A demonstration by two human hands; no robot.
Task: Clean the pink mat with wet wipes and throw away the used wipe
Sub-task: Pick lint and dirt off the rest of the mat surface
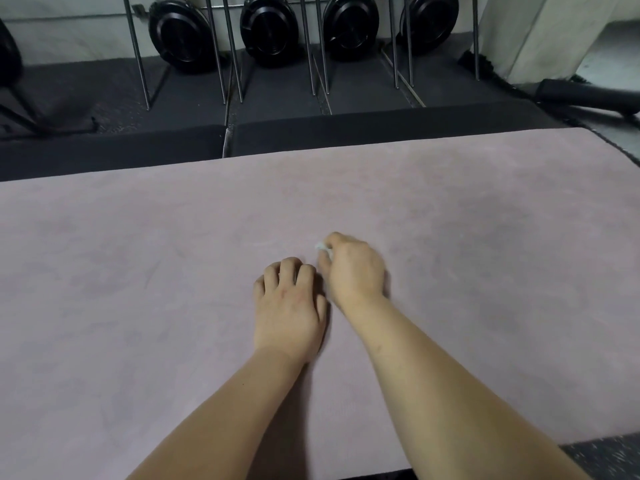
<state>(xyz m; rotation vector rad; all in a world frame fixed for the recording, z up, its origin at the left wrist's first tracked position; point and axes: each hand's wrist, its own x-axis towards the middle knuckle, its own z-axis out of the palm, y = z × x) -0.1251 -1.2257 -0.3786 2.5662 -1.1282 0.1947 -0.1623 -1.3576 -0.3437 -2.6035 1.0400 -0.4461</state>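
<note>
The pink mat (pixel 138 271) fills most of the head view and lies flat on a dark floor, with darker damp-looking patches on its right half. My right hand (pixel 355 268) is near the mat's middle, fingers curled round a small white wet wipe (pixel 322 249); only a corner of the wipe shows at the fingertips. My left hand (pixel 289 303) lies just left of it with its fingers curled down against the mat, and nothing shows in it. The two hands nearly touch.
Beyond the mat's far edge lie black mats (pixel 381 129). A metal rack (pixel 228 46) holding several round black machines (pixel 263 29) stands behind them. A black roll (pixel 585 95) lies at the far right, below a pale curtain (pixel 530 29).
</note>
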